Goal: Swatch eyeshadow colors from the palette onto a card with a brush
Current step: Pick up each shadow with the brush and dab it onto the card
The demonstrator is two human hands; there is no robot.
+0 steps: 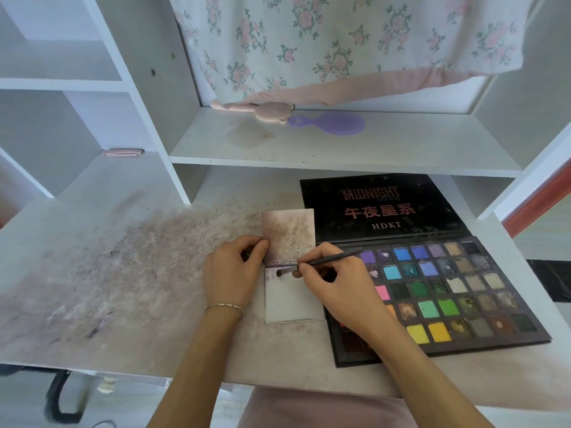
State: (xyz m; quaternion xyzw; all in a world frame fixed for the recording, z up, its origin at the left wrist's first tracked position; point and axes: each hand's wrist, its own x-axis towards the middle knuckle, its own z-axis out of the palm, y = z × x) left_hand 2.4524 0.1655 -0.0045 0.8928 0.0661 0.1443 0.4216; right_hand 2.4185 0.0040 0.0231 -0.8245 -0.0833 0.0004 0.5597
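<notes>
Dark brush (321,262) pinched in right hand (333,285) touches card (293,304); left hand (231,273) curls, gripping its edge

The white bench (102,273) is smudged with a wide purplish-brown stain of powder across its left and middle part. Toward its right edge lies an open eyeshadow palette (438,291), its black lid (380,205) flat against the back, under the shelf. Just left of the palette, touching its edge, lies a small card (293,304); its upper flap (289,233) is stained brown. At the back left corner of the bench lies a flat pink item (123,152). The white shelf (340,149) above the back of the bench carries a pink brush (262,110) and a purple hairbrush (327,123), touching end to end near its back edge.
</notes>
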